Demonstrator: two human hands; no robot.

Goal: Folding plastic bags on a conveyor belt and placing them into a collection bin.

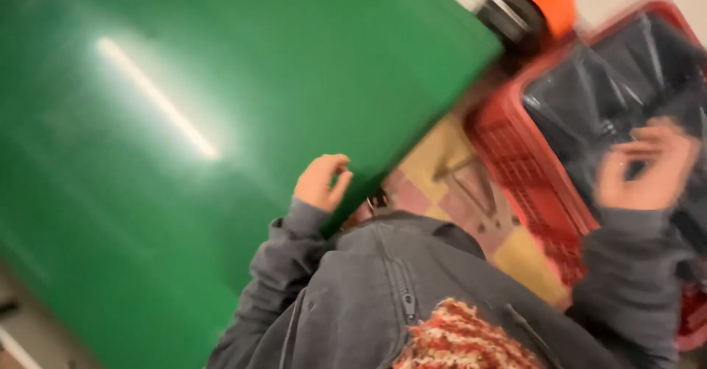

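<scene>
Red crate (530, 185), lined with dark plastic film (626, 82), on checkered floor (442, 163) beside green table (184, 155). Right hand (644, 166) over film, fingers curled, empty, blurred. Left hand (322, 183) at table edge, loosely curled, holding nothing. Reaching stage, judged; firm pinch on film needed.

Left hand (322, 183) at green tabletop (184, 118) edge; right hand (646, 166), blurred, over red crate (515, 155).
</scene>
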